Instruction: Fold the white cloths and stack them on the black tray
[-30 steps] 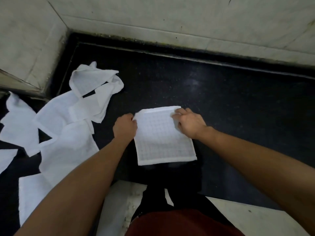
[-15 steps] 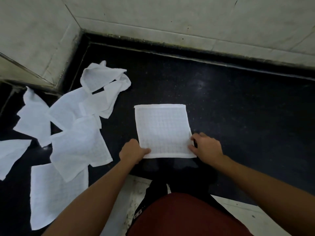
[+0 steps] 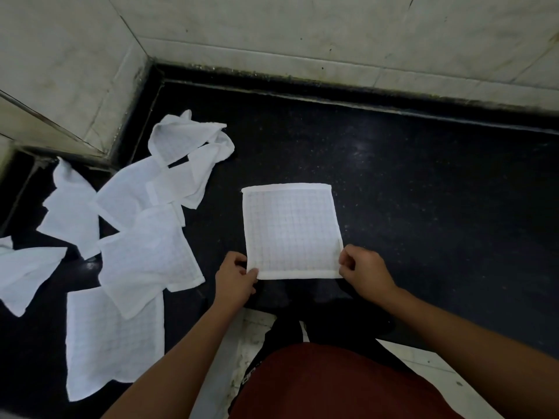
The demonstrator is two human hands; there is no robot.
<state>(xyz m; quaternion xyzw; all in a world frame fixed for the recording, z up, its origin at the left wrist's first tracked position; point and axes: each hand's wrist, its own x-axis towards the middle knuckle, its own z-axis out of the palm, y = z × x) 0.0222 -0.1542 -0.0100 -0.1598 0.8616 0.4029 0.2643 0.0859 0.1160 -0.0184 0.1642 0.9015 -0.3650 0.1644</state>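
A white checked cloth lies flat on the black surface in front of me. My left hand pinches its near left corner. My right hand pinches its near right corner. To the left, several loose white cloths lie spread and overlapping in a heap. No separate tray shows apart from the black surface itself.
Pale tiled walls close off the back and the left, meeting in a corner. A light ledge runs along the near edge below my arms. My red garment fills the bottom centre.
Both hands moved from the cloth's far corners to its near corners and now pinch them. The cloth lies flat in the same spot; the camera shifted a little.
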